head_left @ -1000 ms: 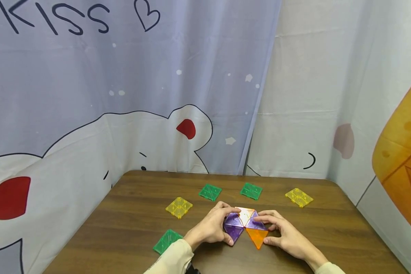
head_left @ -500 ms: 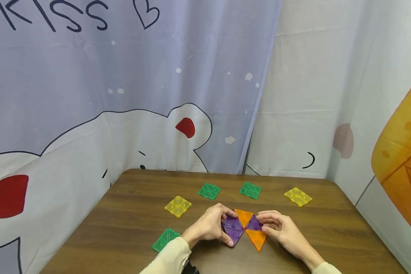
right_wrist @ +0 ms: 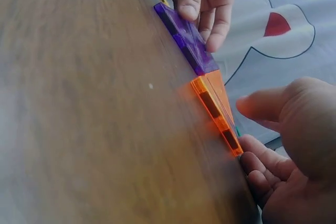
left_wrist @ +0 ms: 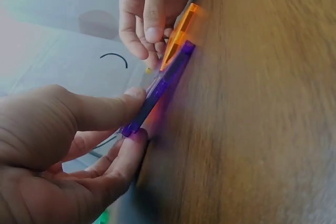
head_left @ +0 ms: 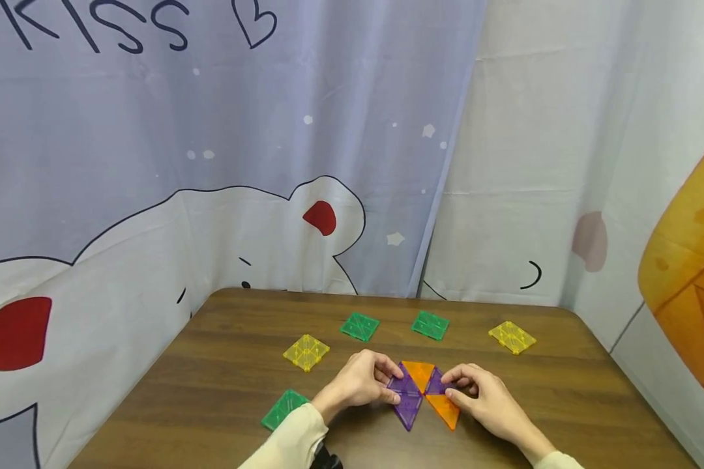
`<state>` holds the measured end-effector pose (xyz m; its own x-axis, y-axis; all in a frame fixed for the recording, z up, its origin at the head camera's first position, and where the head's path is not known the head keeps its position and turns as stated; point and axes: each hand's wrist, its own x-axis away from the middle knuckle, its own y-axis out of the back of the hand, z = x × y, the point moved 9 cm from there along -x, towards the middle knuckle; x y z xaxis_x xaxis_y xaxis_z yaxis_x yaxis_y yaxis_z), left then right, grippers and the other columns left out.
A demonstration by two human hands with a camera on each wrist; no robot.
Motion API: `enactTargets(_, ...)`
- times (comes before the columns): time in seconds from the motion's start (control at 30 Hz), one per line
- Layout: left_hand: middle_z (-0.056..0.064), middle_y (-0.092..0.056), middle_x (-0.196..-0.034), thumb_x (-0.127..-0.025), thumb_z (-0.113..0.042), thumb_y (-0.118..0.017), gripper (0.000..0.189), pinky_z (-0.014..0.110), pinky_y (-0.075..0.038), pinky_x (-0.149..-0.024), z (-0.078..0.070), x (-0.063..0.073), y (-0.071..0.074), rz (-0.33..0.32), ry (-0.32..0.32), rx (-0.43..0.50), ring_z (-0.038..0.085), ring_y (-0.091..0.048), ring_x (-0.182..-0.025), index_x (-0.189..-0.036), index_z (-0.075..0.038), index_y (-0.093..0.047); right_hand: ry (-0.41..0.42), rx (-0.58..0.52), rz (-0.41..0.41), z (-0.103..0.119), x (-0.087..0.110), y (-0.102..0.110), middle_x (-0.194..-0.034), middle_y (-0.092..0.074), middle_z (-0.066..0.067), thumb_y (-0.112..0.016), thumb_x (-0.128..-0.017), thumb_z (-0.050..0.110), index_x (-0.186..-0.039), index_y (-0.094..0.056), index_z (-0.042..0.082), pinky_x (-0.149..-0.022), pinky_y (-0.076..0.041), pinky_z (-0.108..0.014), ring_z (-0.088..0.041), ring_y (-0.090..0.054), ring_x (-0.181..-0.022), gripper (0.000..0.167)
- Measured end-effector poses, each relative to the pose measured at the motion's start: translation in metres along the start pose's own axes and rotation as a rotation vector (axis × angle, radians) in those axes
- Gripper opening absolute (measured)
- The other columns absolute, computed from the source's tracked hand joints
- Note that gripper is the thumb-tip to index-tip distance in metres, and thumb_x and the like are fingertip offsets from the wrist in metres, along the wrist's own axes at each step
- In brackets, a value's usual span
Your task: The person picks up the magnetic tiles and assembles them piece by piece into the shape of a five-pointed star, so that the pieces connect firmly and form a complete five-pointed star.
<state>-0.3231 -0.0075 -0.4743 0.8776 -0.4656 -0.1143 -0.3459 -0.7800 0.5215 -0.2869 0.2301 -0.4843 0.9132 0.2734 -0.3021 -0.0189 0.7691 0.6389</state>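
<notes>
Purple and orange triangular magnetic tiles sit edge to edge in a fan close over the table, its gap toward me. My left hand (head_left: 364, 379) pinches the fan's left side, where two purple triangles meet, the lower purple triangle (head_left: 409, 413) pointing at me. In the left wrist view the thumb is above that purple edge (left_wrist: 155, 98) and fingers are below. An orange triangle (head_left: 418, 373) forms the far side. My right hand (head_left: 487, 400) pinches the right purple triangle (head_left: 435, 383), partly covering it. Below that hangs another orange triangle (head_left: 444, 411), its magnet edge showing in the right wrist view.
Two green square tiles (head_left: 360, 326) (head_left: 430, 325) lie at the back of the wooden table (head_left: 211, 391). A yellow tile (head_left: 307, 352) lies left, another yellow tile (head_left: 512, 337) right. Beside the left sleeve is a green tile (head_left: 284, 409). Printed curtains (head_left: 270, 241) stand behind.
The fan has turned and shifted slightly right. My left thumb has slid up from the lower purple triangle's edge. My right thumb has moved from the lower orange triangle to the right purple one.
</notes>
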Motion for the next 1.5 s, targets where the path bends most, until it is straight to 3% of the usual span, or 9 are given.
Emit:
enactTargets(0.1, 0.003, -0.079, -0.093, -0.079, 0.005, -0.098, 0.028, 0.024, -0.06, -0.075, 0.001, 0.002, -0.002, -0.003, 0.021, 0.075, 0.014, -0.074, -0.082, -0.101, -0.008, -0.084, -0.02, -0.016, -0.014, 0.0, 0.001, 0.0, -0.11, -0.076, 0.005, -0.082, -0.103, 0.018, -0.112, -0.079, 0.021, -0.082, -0.058, -0.026, -0.008, -0.071, -0.099, 0.01)
enactTargets(0.27, 0.005, -0.074, -0.088, -0.086, 0.008, -0.09, 0.02, 0.022, -0.054, -0.066, 0.001, 0.004, -0.006, -0.023, 0.07, 0.202, 0.014, -0.067, -0.081, -0.1, -0.003, -0.084, -0.036, 0.067, -0.066, 0.004, 0.001, 0.002, -0.106, -0.073, 0.008, -0.084, -0.101, 0.014, -0.107, -0.079, 0.025, -0.079, -0.056, -0.025, -0.005, -0.067, -0.094, 0.013)
enactTargets(0.37, 0.006, -0.072, -0.089, -0.086, 0.01, -0.088, 0.02, 0.021, -0.052, -0.066, 0.001, 0.002, -0.005, -0.054, 0.087, 0.254, 0.015, -0.063, -0.082, -0.101, -0.001, -0.082, -0.038, 0.027, -0.054, 0.006, -0.001, 0.003, -0.108, -0.074, 0.006, -0.083, -0.102, 0.015, -0.108, -0.079, 0.023, -0.08, -0.056, -0.025, -0.008, -0.067, -0.095, 0.011)
enactTargets(0.53, 0.012, -0.073, -0.094, -0.085, 0.016, -0.083, 0.023, 0.022, -0.052, -0.069, 0.002, 0.001, -0.004, -0.096, 0.093, 0.322, 0.015, -0.063, -0.082, -0.103, 0.002, -0.08, -0.018, -0.132, -0.015, 0.006, -0.002, 0.002, -0.122, -0.073, -0.007, -0.079, -0.105, 0.014, -0.117, -0.078, 0.016, -0.085, -0.058, -0.026, -0.015, -0.07, -0.106, 0.012)
enactTargets(0.77, 0.012, -0.071, -0.096, -0.084, 0.021, -0.08, 0.026, 0.02, -0.054, -0.069, 0.007, 0.003, -0.006, -0.136, 0.1, 0.378, 0.014, -0.064, -0.079, -0.104, 0.005, -0.077, 0.013, -0.452, 0.045, 0.002, 0.001, -0.003, -0.141, -0.06, -0.026, -0.077, -0.103, 0.001, -0.132, -0.073, -0.004, -0.098, -0.062, -0.026, -0.018, -0.071, -0.124, 0.03)
enactTargets(1.0, 0.013, -0.074, -0.099, -0.093, 0.018, -0.075, 0.018, 0.021, -0.058, -0.071, 0.011, 0.004, -0.009, -0.133, 0.114, 0.464, 0.011, -0.064, -0.08, -0.109, 0.009, -0.079, -0.039, -0.73, 0.128, -0.009, 0.003, -0.009, -0.148, -0.066, -0.018, -0.065, -0.109, -0.002, -0.15, -0.052, -0.021, -0.104, -0.059, -0.026, -0.011, -0.07, -0.127, 0.047)
enactTargets(1.1, 0.015, -0.076, -0.105, -0.096, 0.015, -0.073, 0.018, 0.021, -0.058, -0.074, 0.013, 0.004, -0.012, -0.129, 0.116, 0.496, 0.011, -0.066, -0.083, -0.113, 0.011, -0.079, -0.075, -0.782, 0.152, -0.013, 0.004, -0.011, -0.15, -0.067, -0.015, -0.061, -0.112, 0.001, -0.154, -0.048, -0.021, -0.109, -0.055, -0.024, -0.009, -0.068, -0.132, 0.049)
enactTargets(1.33, 0.014, -0.075, -0.105, -0.095, 0.011, -0.077, 0.017, 0.022, -0.054, -0.075, 0.012, 0.006, -0.013, -0.146, 0.107, 0.474, 0.013, -0.066, -0.085, -0.112, 0.009, -0.078, -0.161, -0.822, 0.179, -0.018, 0.005, -0.018, -0.148, -0.069, -0.002, -0.061, -0.113, 0.005, -0.157, -0.046, -0.019, -0.11, -0.055, -0.025, -0.008, -0.067, -0.131, 0.052)
enactTargets(1.5, 0.008, -0.076, -0.098, -0.091, -0.004, -0.092, 0.02, 0.023, -0.056, -0.072, 0.001, 0.009, -0.009, -0.158, 0.076, 0.248, 0.013, -0.068, -0.086, -0.105, -0.003, -0.077, -0.144, -0.759, 0.171, -0.013, 0.003, -0.019, -0.139, -0.073, -0.016, -0.066, -0.11, 0.004, -0.151, -0.051, -0.019, -0.102, -0.06, -0.028, -0.013, -0.074, -0.12, 0.049)
